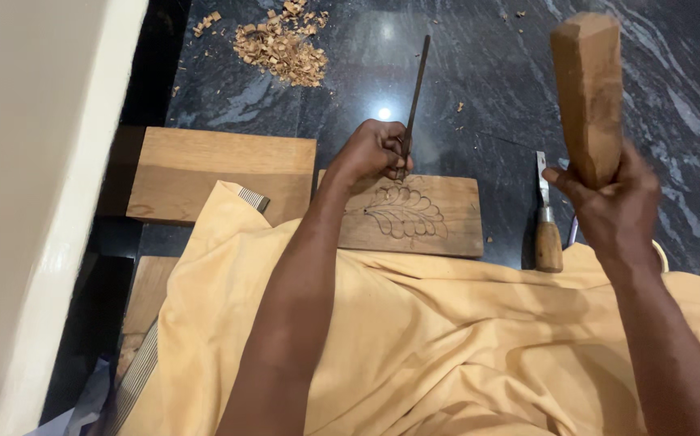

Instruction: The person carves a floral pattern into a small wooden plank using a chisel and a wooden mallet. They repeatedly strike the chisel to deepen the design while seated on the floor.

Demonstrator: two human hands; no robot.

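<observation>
My left hand (372,152) grips a thin dark metal chisel (416,85), its tip resting on a small wooden plank (455,211) that bears a carved leaf pattern (405,212). My right hand (608,206) is raised to the right, holding a thick wooden mallet (587,89) upright above the floor. The plank lies flat on the dark stone floor, partly under my yellow cloth-covered lap (430,339).
A larger plain wooden board (204,169) lies to the left of the carved plank. A wooden-handled chisel (545,218) rests on the floor to the right. Wood chips (281,44) are piled at the far side. A pale wall (35,186) runs along the left.
</observation>
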